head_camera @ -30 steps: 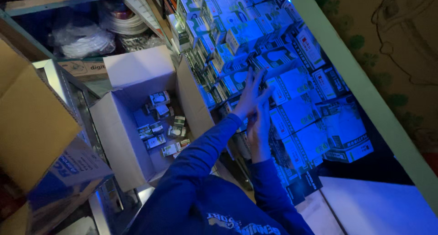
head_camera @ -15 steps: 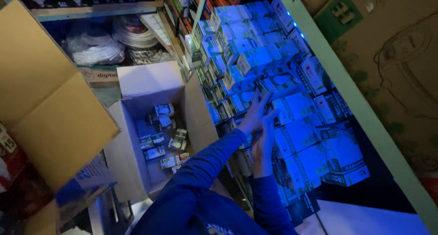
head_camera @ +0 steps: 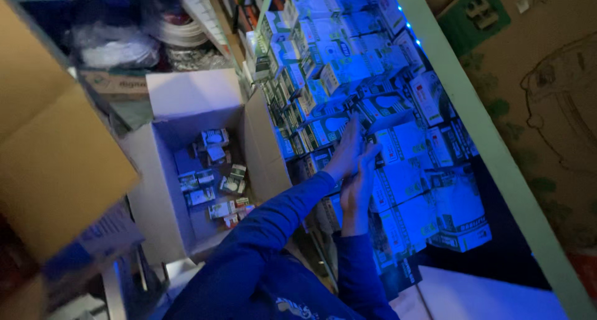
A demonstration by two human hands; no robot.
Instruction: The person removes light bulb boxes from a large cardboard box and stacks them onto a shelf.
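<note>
1. Both hands reach up to a shelf [head_camera: 497, 164] packed with small boxes [head_camera: 348, 71], all lit in blue light.
2. The left hand [head_camera: 346, 151] lies flat against the fronts of the stacked boxes, its fingers [head_camera: 354, 128] stretched out and pressed to a box with a bulb picture [head_camera: 333, 126]; the box sits right under the fingertips, in the middle rows of the stack.
3. The right hand [head_camera: 359, 184] stands just below and beside the left one, touching it, with its fingers extended upward along a neighbouring box [head_camera: 398, 143] at their tips.
4. Neither hand is clenched; I cannot tell whether either one actually grips a box, since the fingers hide the edges.
5. Both sleeves [head_camera: 273, 233] are dark blue and run down to the bottom of the view.
6. To the left of the arms stands an open carton [head_camera: 186, 102] with its flaps up, and a few small packs [head_camera: 214, 177] lie loose at its bottom.
7. A larger cardboard flap [head_camera: 56, 164] fills the left edge, blurred.
8. Behind the carton, plastic bags [head_camera: 112, 43] and a coil of white cable [head_camera: 180, 28] rest on another shelf.
</note>
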